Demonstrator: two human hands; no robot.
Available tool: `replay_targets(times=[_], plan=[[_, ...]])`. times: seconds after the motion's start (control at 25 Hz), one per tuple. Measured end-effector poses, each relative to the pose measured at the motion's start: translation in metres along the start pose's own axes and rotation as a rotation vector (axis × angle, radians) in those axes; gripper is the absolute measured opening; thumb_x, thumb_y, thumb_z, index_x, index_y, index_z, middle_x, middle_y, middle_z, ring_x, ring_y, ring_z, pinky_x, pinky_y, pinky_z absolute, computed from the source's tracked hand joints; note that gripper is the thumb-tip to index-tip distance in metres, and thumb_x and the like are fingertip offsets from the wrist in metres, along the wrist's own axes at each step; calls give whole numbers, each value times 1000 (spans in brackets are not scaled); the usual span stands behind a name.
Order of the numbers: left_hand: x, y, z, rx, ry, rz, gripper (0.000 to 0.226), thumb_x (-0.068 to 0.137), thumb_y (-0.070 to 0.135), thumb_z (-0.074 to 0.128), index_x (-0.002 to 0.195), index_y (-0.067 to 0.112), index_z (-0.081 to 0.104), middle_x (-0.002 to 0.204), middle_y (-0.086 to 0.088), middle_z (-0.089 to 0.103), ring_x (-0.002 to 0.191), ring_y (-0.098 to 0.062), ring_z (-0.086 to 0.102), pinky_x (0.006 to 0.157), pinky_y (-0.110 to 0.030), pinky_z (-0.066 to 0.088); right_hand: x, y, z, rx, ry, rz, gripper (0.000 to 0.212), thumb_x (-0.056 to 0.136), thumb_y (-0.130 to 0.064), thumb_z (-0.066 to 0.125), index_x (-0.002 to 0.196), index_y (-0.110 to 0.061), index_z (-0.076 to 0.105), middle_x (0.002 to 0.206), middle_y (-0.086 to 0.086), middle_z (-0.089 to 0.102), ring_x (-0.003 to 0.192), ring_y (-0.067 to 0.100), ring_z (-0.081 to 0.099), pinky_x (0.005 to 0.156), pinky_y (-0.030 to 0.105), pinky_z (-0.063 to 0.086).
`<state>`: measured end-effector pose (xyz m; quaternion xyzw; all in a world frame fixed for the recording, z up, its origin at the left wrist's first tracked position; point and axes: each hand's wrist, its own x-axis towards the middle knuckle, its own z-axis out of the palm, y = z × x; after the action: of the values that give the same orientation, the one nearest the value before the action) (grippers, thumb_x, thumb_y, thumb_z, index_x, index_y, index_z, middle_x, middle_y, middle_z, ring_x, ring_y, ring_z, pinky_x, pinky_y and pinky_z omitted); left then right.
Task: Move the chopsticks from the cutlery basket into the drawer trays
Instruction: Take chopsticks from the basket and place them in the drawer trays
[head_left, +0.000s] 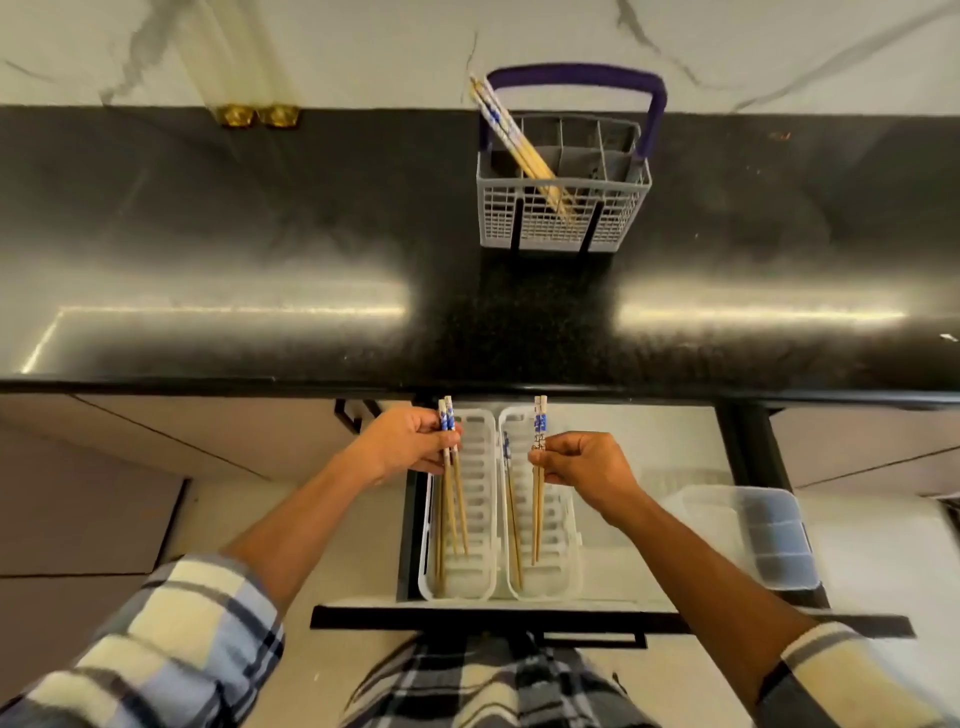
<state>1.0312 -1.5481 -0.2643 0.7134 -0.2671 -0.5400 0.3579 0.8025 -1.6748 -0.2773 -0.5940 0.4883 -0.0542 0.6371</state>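
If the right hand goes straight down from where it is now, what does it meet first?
Most likely the right tray in the open drawer: the right hand holds its chopsticks above it. Depth is unclear.

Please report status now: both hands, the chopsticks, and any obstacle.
Left hand grip shut on chopstick pair over left tray. Right hand grip shut on second pair over right tray. More chopsticks remain in basket. No obstacle visible.
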Motion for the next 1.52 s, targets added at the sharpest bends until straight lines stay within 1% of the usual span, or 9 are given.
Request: replay_targets(times=[0.2,0.4,0.56,0.76,0.92,1.08,1.24,1.44,1.52], plan=[[16,-17,16,32,-14,-95,18,92,7,65,110,4,68,98,-4,74,92,-21,74,73,-29,62,5,33,15,-3,40,74,6,82,-14,78,85,-19,77,85,-2,78,78,13,76,82,35,62],[31,-21,24,52,-14,-148,24,91,5,66,114,2,68,103,-14,73,96,-26,72,71,-30,63,17,51,28,1,97,114,6,80,-16,81,85,-18,78,81,0,78,76,18,75,82,38,62],[35,-17,26,31,-5,-186,28,91,2,65,118,0,65,100,-7,71,91,-23,71,64,-25,62,28,52,31,2,109,136,9,80,-17,81,88,-16,78,84,1,78,78,20,76,80,39,62],[37,-22,26,84,-35,-248,25,91,3,65,116,1,65,105,-14,72,96,-26,71,77,-33,61,35,53,34,24,95,181,13,80,-14,81,92,-12,78,86,3,79,80,21,76,81,41,62],[43,-30,35,156,5,-253,24,91,4,66,115,4,66,110,-14,70,97,-22,69,68,-25,60,39,55,38,-29,110,189,14,80,-19,80,94,-15,79,85,2,78,79,22,76,81,41,62],[58,-41,44,350,95,-254,26,89,12,68,115,7,66,109,-14,68,97,-26,69,81,-39,61,46,54,43,-130,154,225,20,82,-24,78,100,-16,78,89,2,77,80,20,74,79,40,62],[71,-48,58,753,124,-250,35,93,24,61,126,13,58,119,-13,63,109,-28,62,95,-38,53,56,54,49,-203,196,279,19,84,-19,74,102,-11,75,94,7,74,82,22,72,74,35,63],[84,-49,71,805,146,-396,27,98,13,49,123,10,59,117,-12,66,107,-29,66,90,-37,56,68,55,58,-244,273,297,22,93,-17,58,110,-10,70,108,7,71,98,23,69,85,28,57],[86,-50,75,811,178,-417,26,100,9,44,120,8,60,116,-12,67,106,-28,66,88,-36,56,74,61,60,-220,313,318,25,95,-17,55,115,-10,68,114,8,69,103,23,67,83,25,55]])
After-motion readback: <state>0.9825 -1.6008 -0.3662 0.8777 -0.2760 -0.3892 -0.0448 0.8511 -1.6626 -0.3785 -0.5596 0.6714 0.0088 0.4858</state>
